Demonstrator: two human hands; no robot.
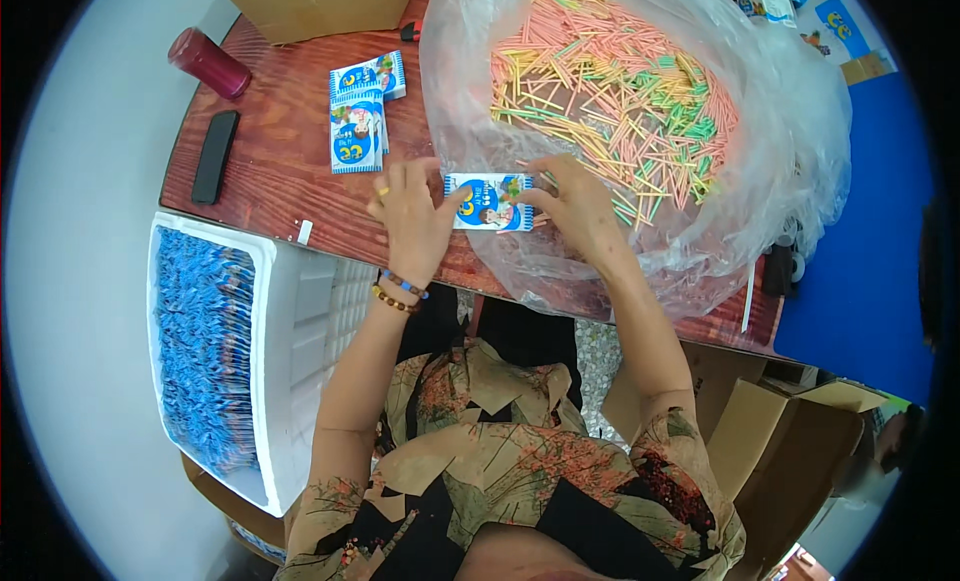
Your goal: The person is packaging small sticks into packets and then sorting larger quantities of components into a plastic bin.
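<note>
A small white and blue packet [486, 203] lies at the front of the table between my hands. My left hand [412, 213] is at its left end, thumb resting on the printed face and a ring on one finger. At its right end, my right hand [580, 209] grips the edge between thumb and fingers. Left of and beyond it are similar packets [357, 133] in a small overlapping pile. A large clear plastic bag [790, 151] spreads open to the right, holding many thin pink, yellow and green sticks [630, 91].
A dark red tumbler [212, 65] and a black phone [214, 158] are on the table's left. Below them stands a white foam box [268, 381] filled with rows of blue packets. Cardboard boxes sit at the far edge [315, 6] and lower right [800, 451].
</note>
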